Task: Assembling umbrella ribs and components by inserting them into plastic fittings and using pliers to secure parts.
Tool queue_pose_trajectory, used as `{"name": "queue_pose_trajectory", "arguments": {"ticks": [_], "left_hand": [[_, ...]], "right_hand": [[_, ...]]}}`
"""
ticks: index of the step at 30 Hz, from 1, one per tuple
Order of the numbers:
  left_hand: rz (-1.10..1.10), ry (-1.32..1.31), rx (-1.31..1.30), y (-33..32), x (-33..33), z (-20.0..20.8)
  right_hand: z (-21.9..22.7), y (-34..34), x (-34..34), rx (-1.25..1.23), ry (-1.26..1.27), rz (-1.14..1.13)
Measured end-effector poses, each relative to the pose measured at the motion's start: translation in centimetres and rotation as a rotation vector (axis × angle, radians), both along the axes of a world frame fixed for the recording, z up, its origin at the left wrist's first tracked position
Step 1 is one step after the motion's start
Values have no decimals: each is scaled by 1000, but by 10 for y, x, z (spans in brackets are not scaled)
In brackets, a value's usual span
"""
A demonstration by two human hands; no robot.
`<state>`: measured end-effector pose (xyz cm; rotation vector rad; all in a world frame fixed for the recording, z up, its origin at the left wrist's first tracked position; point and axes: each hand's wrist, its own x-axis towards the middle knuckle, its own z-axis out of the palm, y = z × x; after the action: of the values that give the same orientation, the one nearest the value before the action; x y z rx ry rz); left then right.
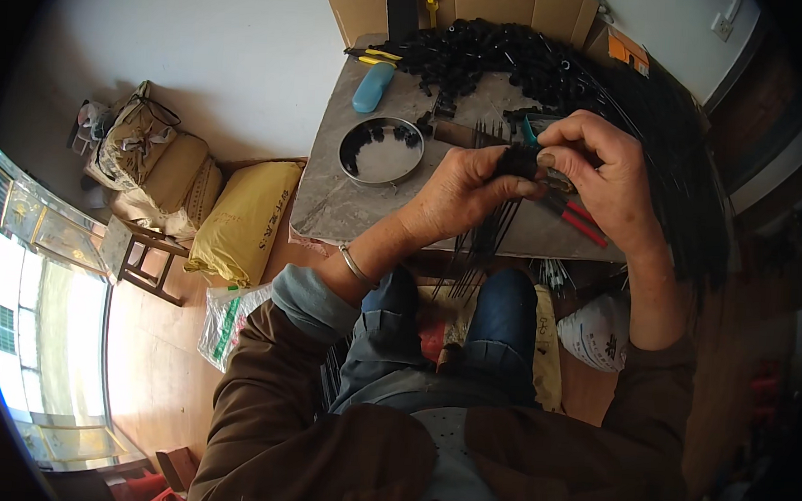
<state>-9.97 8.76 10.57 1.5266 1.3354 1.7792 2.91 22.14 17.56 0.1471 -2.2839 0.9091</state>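
Note:
Over the near edge of the grey table (317,205), my left hand (458,195) is closed around a bundle of thin black rods (485,246). Their ends stick up above the hand, and their long parts hang down toward my knees. Between my two hands is a short black piece (517,162); its exact kind cannot be made out. My right hand (605,170) is closed in a pinch at that piece's right end, its fingertips almost meeting the left ones. Whatever lies within the right fingertips is hidden. A red-handled tool (584,224) lies below the right hand.
A shallow metal bowl (382,150) and a blue case (373,88) stand left on the table. Yellow-and-black tools (375,57) lie behind. A heap of small black parts (493,60) covers the back; long black rods (673,165) lie right. A yellow sack (244,220) rests on the floor.

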Motion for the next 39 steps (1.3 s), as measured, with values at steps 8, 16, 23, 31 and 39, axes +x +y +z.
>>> {"name": "queue_pose_trajectory", "arguments": {"ticks": [8,16,23,31,39], "left_hand": [[121,467,38,-4,-17,9],[159,489,74,1,-26,3],[102,512,-37,4,-36,-1],[65,493,49,9,-32,0],[181,782,-27,7,-22,-78]], "right_hand": [[1,-11,-2,269,52,-74],[-1,-13,-9,308,103,-76],[-1,-12,-14,343,106,-86],[2,-23,-25,500,252,-146],[-10,-21,-38,654,229,-246]]}}
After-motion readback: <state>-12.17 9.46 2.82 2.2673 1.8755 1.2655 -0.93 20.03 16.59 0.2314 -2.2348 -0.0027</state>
